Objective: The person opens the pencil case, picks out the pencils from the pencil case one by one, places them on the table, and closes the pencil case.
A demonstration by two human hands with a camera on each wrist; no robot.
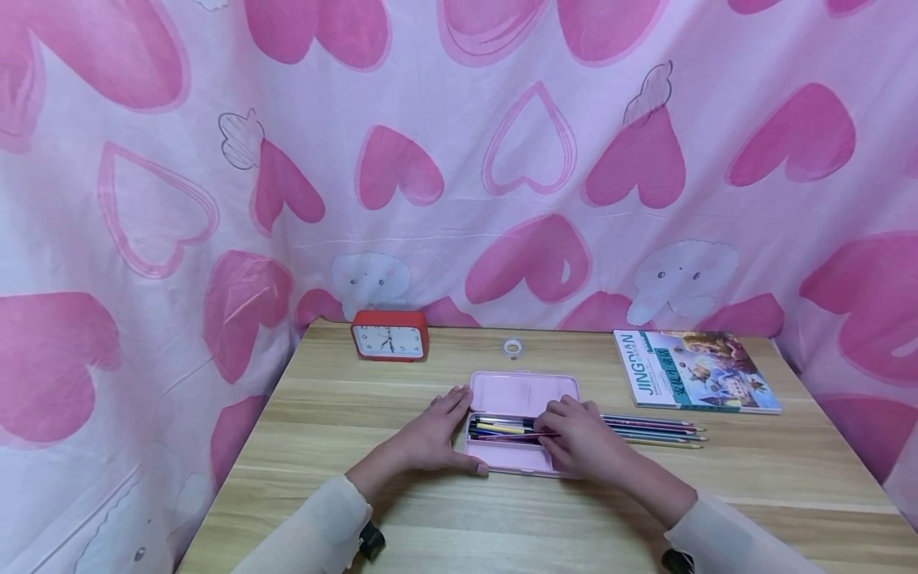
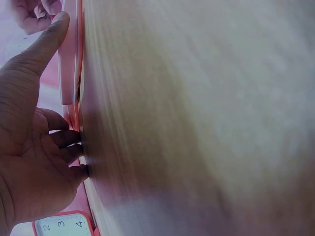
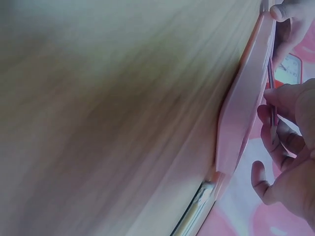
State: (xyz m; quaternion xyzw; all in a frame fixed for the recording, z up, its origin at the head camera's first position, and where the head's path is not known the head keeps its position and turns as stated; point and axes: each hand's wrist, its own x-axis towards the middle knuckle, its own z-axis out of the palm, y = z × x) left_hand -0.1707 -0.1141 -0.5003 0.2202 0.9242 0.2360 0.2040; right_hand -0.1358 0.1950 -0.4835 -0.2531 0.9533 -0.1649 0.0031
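Note:
A pink pencil case (image 1: 523, 391) lies with its lid folded back, holding several pens and pencils (image 1: 491, 428), one of them yellow. At its left end rests my left hand (image 1: 430, 438), fingers spread toward the lid and the thumb (image 2: 51, 37) along the front wall. My right hand (image 1: 584, 438) is over the case's right end. Between thumb and fingers it pinches a dark red pencil (image 3: 272, 83), which lies lengthwise over the case. Several coloured pencils (image 1: 667, 430) lie side by side on the table, right of the case, partly hidden by the right hand.
A red alarm clock (image 1: 390, 343) stands at the back left of the wooden table (image 1: 330, 414). Behind the case is a small roll of tape (image 1: 512, 347). A book (image 1: 703, 375) lies at the back right, before a pink heart-patterned curtain (image 1: 531, 263).

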